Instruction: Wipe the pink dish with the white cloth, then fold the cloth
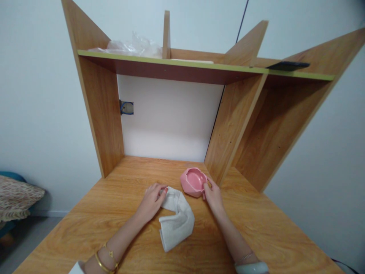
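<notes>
Desk [94,217]: wood, wide to our left and right.
Back edge: wooden hutch [104,125], pale wall [40,95] behind.
Left hand [152,199]: fingers bent at far end of grey cloth [182,222] on desk; can't tell if pinching.
Right hand [212,194]: thumb and fingers closed on right rim of pink bowl [188,185].
Clearance: slim strip between bowl and hutch divider [232,125].

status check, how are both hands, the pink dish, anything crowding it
Left hand at the far end of the light grey cloth. Right hand gripping pink dish by its right side. Cloth on dish's near side, wooden divider beyond.
</notes>
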Motion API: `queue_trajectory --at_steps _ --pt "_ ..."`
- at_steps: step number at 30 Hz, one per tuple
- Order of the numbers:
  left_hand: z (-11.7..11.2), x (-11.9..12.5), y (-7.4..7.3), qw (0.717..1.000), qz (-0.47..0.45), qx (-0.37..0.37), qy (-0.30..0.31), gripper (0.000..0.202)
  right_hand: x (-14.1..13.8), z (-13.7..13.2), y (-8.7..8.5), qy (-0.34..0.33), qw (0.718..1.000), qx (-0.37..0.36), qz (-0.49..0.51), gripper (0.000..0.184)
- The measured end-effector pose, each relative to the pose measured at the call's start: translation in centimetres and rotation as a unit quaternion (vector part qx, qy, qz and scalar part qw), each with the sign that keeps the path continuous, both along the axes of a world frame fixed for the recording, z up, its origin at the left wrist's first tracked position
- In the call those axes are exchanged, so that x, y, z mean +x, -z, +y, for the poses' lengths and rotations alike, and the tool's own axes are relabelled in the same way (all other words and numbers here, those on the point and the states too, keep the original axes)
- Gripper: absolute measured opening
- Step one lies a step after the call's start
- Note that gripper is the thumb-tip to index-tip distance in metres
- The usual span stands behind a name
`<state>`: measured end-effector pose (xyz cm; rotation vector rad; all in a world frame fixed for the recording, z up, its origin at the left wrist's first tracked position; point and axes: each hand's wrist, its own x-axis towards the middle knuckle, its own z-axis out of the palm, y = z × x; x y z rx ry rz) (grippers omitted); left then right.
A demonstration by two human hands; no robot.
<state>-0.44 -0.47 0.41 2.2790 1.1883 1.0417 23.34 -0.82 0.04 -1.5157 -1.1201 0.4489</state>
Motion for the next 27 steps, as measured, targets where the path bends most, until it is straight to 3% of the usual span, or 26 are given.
queue_trajectory --at_steps 6,12,22,27 --pt "-0.1 0.3 0.3 0.999 0.038 0.026 -0.005 0.022 3.7 0.4 0.2 0.053 0.997 -0.05 -0.029 0.048" --pt "0.0 0.2 0.5 0.999 0.029 0.034 -0.023 0.022 5.2 0.2 0.2 0.097 0.988 -0.091 -0.075 0.045" --pt "-0.1 0.2 0.6 0.998 0.052 0.023 -0.012 0.024 5.0 -0.3 -0.7 0.124 0.966 -0.157 -0.162 0.045" --pt "-0.2 0.2 0.5 0.998 0.052 0.016 -0.01 0.027 2.6 -1.4 -2.3 0.182 0.923 -0.167 -0.296 0.048"
